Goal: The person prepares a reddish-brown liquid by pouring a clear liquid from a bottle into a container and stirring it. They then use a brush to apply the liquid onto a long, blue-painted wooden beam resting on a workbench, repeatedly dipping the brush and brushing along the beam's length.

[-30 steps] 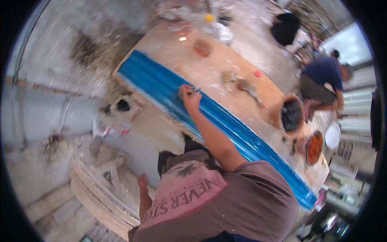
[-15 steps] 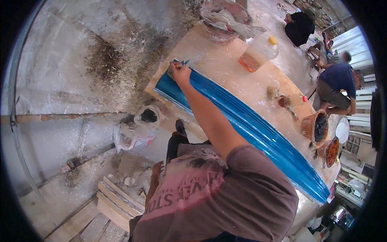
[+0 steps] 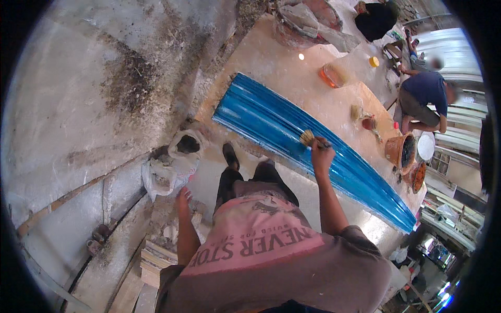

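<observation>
1. Gripping one brush (image 3: 308, 138), my right hand (image 3: 321, 152) has its fingers closed round the handle; the bristles touch the blue panel (image 3: 292, 135).
2. The panel is one long ribbed sheet, glossy blue, lying flat on the bench (image 3: 271, 62). It runs from the upper left to the lower right. The brush sits near its middle, on the edge nearer me.
3. My left hand (image 3: 182, 195) hangs low at my side, beside one white sack (image 3: 169, 164). It holds nothing that I can see. I cannot tell whether its fingers are spread or curled, as the view is too small.
4. The sack stands open on the floor, well apart from the panel.
5. One stack of boards (image 3: 154, 258) lies below my left arm.
6. Count on the bench beyond the panel: one clear orange jug (image 3: 334, 75) lying on its side, with one yellow cap (image 3: 373, 61) near it, and one small red cup (image 3: 369, 123).
7. Count at the far right end: one brown pot (image 3: 401, 151), one white bowl (image 3: 425, 147) just beside it, and one orange bowl (image 3: 417, 177) below them.
8. One person in a blue shirt (image 3: 425, 96) bends over beyond the bench, well apart from my hands.
9. One heap of grey rubble (image 3: 308, 21) sits at the bench's far end.
</observation>
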The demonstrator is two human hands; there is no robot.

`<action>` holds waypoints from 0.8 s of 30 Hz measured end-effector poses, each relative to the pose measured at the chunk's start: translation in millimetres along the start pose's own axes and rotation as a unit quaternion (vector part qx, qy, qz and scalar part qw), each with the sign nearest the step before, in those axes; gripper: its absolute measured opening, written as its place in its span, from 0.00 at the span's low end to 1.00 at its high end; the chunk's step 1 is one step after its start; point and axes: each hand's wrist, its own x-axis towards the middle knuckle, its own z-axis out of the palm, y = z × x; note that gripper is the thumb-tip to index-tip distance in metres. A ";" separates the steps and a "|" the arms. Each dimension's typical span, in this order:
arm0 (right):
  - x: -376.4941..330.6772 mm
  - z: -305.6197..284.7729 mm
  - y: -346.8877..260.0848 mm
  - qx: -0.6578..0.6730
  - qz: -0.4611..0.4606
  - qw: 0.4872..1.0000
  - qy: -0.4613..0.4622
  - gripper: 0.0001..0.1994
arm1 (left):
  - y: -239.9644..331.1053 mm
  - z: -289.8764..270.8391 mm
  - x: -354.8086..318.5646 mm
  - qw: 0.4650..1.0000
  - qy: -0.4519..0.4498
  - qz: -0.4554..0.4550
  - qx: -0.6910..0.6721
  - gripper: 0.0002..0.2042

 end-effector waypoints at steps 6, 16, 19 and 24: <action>34.2 136.2 -169.0 0.236 -0.088 0.960 -0.120 0.11 | -12.0 39.5 -2.5 0.972 -0.150 -0.041 0.174 0.21; 4.3 -9.8 59.7 0.161 0.036 0.985 -0.056 0.12 | -61.4 53.6 -37.1 0.992 -0.019 -0.086 0.094 0.23; -22.8 -144.8 255.9 0.011 0.113 0.994 0.002 0.12 | -113.9 64.2 -60.7 0.976 -0.039 -0.102 0.187 0.23; -31.2 -300.1 438.2 -0.216 0.174 0.958 0.071 0.08 | -182.9 148.4 -116.7 0.968 -0.073 0.045 0.235 0.23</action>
